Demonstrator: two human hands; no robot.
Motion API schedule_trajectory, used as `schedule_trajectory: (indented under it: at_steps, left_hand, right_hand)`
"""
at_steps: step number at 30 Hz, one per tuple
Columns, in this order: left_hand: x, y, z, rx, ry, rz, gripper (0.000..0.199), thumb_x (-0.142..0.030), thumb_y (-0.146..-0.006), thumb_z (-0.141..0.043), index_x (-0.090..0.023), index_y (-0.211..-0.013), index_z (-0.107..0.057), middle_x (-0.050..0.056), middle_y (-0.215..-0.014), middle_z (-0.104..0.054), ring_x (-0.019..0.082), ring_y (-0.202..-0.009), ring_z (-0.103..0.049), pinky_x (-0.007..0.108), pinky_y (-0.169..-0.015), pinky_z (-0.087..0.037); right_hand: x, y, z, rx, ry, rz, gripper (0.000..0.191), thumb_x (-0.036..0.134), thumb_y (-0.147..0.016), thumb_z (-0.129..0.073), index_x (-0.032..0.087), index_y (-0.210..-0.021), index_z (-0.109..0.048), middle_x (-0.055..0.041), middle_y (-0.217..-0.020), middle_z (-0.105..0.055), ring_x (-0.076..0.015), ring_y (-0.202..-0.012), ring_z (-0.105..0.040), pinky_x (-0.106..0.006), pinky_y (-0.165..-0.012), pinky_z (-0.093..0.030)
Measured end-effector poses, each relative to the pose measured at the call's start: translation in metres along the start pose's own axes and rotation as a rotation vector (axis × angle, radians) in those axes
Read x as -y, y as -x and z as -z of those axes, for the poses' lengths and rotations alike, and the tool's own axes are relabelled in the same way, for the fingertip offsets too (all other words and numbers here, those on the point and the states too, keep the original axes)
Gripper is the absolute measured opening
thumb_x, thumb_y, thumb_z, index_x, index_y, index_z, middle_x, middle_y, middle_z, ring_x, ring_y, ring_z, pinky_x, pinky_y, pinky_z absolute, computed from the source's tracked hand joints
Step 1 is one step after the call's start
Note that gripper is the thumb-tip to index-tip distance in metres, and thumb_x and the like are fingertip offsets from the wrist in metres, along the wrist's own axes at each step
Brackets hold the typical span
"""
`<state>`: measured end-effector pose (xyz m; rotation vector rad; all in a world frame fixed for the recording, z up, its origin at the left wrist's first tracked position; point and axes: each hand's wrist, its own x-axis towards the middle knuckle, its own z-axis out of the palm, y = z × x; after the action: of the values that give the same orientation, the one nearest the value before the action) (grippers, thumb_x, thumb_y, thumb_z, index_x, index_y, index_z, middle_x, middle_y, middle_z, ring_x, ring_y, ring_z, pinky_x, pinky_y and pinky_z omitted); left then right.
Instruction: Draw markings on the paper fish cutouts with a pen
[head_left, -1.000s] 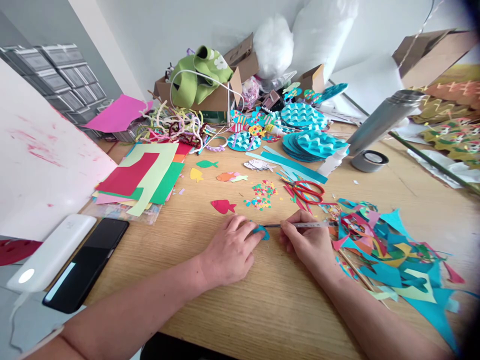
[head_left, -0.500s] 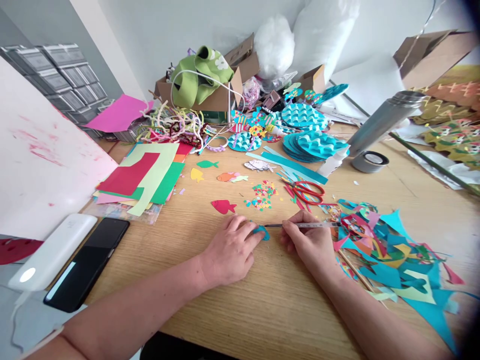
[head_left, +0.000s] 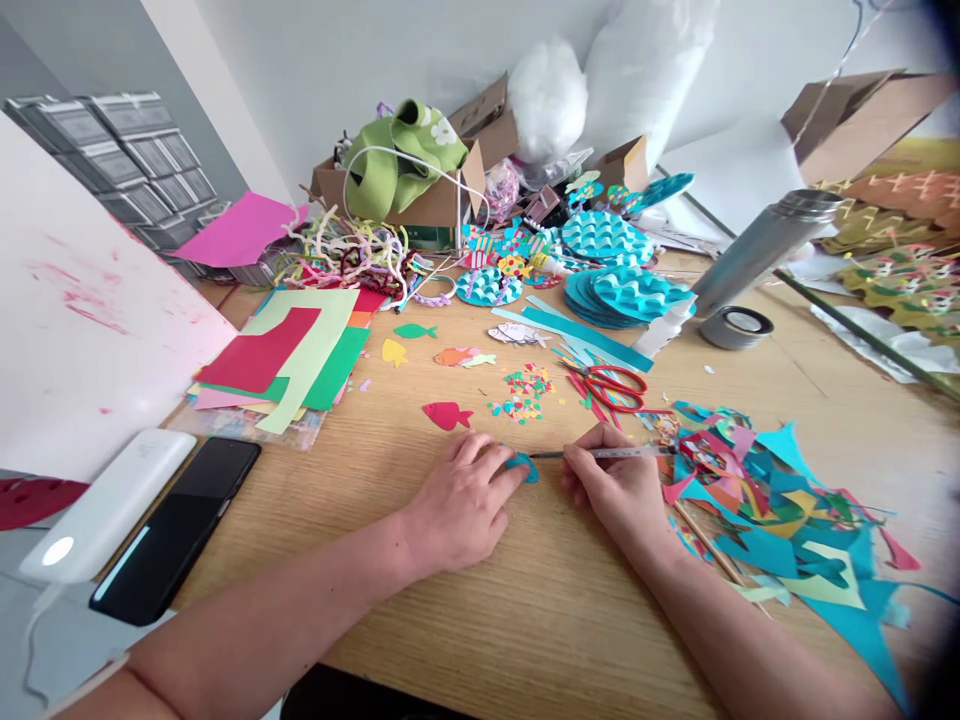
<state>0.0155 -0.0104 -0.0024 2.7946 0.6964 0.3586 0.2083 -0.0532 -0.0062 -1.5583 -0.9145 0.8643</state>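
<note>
A small blue paper cutout (head_left: pixel 531 468) lies on the wooden table, partly covered by the fingers of my left hand (head_left: pixel 461 495), which hold it down. In a pinch grip, my right hand (head_left: pixel 619 480) has a slim pen (head_left: pixel 626 452) with a clear barrel, its dark tip pointing left and touching or very close to the cutout's edge. Just beyond my hands are paper fish: a red one (head_left: pixel 447 415), an orange one (head_left: pixel 454 356), a yellow one (head_left: pixel 394 352), a green one (head_left: pixel 415 331) and a white one with drawn lines (head_left: pixel 517 333).
Red-handled scissors (head_left: pixel 615 388) lie beyond my right hand, near confetti (head_left: pixel 529 385). Paper scraps (head_left: pixel 780 510) pile up at right. Coloured sheets (head_left: pixel 259 350), a phone (head_left: pixel 176 530) and a white power bank (head_left: pixel 112 500) are at left. A steel flask (head_left: pixel 765 255) stands at back right.
Both hands stay in nearly the same place, with the pen tip still at the blue cutout. The view has shifted very slightly.
</note>
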Motion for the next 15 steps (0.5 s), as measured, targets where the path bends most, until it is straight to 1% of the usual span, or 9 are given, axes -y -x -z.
schedule_trajectory:
  at_steps: [7,15]
  left_hand:
    - [-0.0003,0.0002,-0.0008,0.0,0.002,0.005,0.044,-0.013,-0.085,-0.05,-0.017,-0.129,-0.054,0.008,-0.125,-0.055,0.028,-0.12,-0.041,0.048,-0.109,-0.035]
    - [0.0006,0.0,-0.0003,0.012,-0.003,-0.003,0.044,-0.014,-0.086,-0.05,-0.016,-0.13,-0.054,0.009,-0.125,-0.054,0.029,-0.12,-0.04,0.047,-0.109,-0.034]
  right_hand:
    - [0.0014,0.0006,-0.0004,0.008,0.02,0.009,0.026,0.038,-0.07,-0.07,0.023,-0.062,-0.051,0.0013,-0.044,-0.058,-0.0121,-0.032,-0.048,-0.022,-0.03,-0.038]
    - [-0.0013,0.0003,0.0,-0.003,0.008,-0.003,0.023,0.034,-0.07,-0.07,0.023,-0.063,-0.051,0.0016,-0.045,-0.058,-0.0129,-0.033,-0.05,-0.022,-0.03,-0.038]
